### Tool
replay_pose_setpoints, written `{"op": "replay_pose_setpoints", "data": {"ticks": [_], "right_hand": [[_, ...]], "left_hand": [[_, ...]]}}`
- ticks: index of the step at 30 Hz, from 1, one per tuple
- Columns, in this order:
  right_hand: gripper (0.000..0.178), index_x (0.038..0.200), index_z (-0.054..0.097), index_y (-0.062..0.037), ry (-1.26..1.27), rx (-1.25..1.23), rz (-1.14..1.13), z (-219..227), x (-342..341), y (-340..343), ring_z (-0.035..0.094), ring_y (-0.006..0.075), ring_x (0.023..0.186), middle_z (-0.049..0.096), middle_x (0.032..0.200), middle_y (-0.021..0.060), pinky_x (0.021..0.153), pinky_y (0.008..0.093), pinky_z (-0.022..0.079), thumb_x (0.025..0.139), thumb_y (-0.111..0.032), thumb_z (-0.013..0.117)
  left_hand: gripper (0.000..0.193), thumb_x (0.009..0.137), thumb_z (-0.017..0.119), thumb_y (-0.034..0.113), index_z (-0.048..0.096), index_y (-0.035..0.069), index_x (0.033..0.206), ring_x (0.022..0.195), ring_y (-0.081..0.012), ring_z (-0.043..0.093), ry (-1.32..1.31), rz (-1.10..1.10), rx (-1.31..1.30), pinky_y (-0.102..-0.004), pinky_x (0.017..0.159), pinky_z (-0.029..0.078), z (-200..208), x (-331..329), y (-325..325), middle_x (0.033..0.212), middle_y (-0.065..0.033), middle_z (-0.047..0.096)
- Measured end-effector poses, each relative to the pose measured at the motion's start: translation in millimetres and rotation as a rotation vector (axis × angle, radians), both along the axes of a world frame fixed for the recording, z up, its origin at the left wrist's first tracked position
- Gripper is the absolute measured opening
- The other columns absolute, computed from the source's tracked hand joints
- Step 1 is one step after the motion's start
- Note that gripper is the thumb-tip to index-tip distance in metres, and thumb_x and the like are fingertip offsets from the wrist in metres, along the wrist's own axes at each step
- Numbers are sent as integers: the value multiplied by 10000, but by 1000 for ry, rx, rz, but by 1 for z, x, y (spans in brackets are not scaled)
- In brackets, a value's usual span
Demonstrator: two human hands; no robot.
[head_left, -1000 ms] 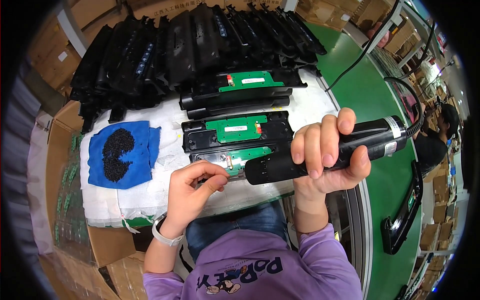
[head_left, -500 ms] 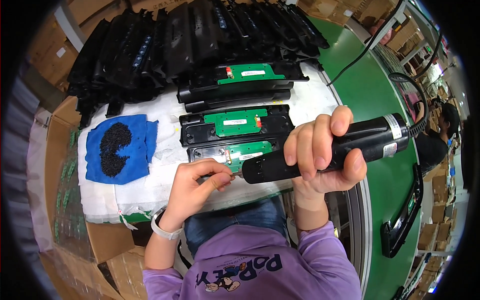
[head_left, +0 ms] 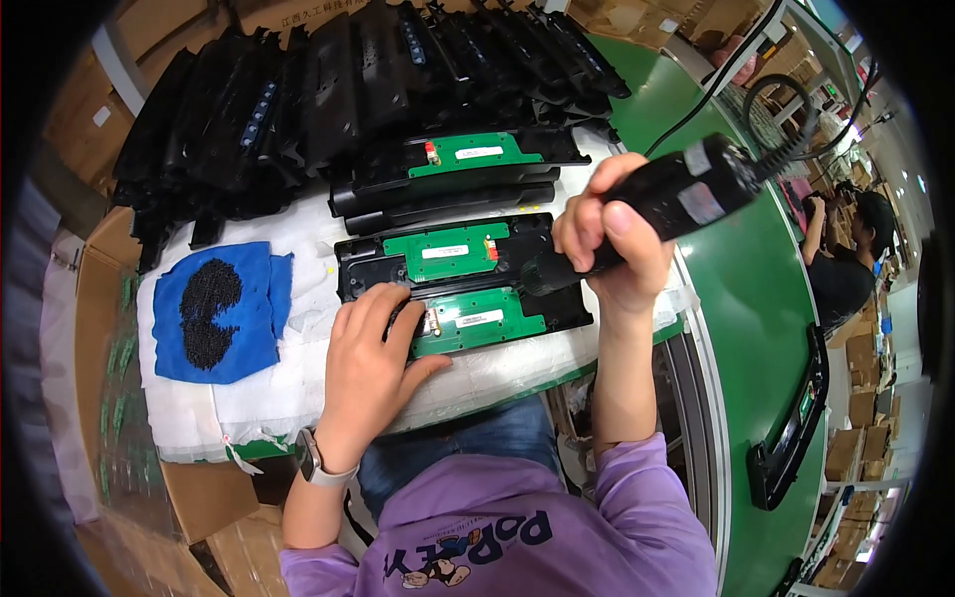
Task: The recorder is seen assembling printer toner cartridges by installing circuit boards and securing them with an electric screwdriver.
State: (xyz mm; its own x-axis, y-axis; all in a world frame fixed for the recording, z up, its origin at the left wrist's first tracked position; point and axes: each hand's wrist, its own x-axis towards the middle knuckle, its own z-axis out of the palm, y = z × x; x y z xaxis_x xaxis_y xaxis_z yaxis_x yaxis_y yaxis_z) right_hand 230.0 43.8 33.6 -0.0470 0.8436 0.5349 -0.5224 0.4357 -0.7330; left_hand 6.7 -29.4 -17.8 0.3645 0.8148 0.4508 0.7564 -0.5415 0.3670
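My right hand (head_left: 625, 234) is wrapped around a black corded electric screwdriver (head_left: 686, 194), tilted with its nose down to the left. The nose reaches the right end of the nearest black plastic housing (head_left: 569, 306); its bit is hard to make out. In that housing lies a green circuit board (head_left: 473, 320) with a white label. My left hand (head_left: 373, 363) rests over the housing's left end, fingers spread and thumb apart near the front edge. Just behind lies a second black housing with a green circuit board (head_left: 438, 251).
A blue cloth (head_left: 259, 343) with a heap of small black screws (head_left: 207, 318) lies on the left. Black housings (head_left: 338, 95) are stacked along the back. Another housing (head_left: 793, 423) lies on the green surface (head_left: 716, 398) at right. A person (head_left: 851, 249) sits beyond.
My left hand has opened from a pinch near the screwdriver's nose and settled on the housing's left end. The screwdriver has swung up at its rear, its nose now over the housing's right end.
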Motion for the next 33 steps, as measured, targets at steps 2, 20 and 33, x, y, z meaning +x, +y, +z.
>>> {"op": "replay_pose_setpoints", "data": {"ticks": [2,20,33], "right_hand": [[199,903,500,39,-1,-24,3,-1,-3,5,446,129,394,495,542,72,407,254,378,763,-54,606],[221,828,443,-13,-320,-111,45,1,-18,9,408,113,396,465,551,56,393,242,338,738,-117,615],[223,809,472,-7,-297,-102,128,0,-17,7,429,109,384,490,539,58,391,231,346,720,-121,641]], "left_hand": [[499,624,765,250,590,-13,1011,1073,-320,503,36,-29,-10,-407,884,387,-7,-3,-2,1087,-157,539],[428,665,740,248,606,-12,977,1099,-317,498,67,-63,-37,-433,921,377,-13,-3,4,1095,-154,577],[440,644,749,259,618,-15,963,1062,-306,521,58,-60,-3,-422,903,394,-12,0,2,1058,-136,600]]}}
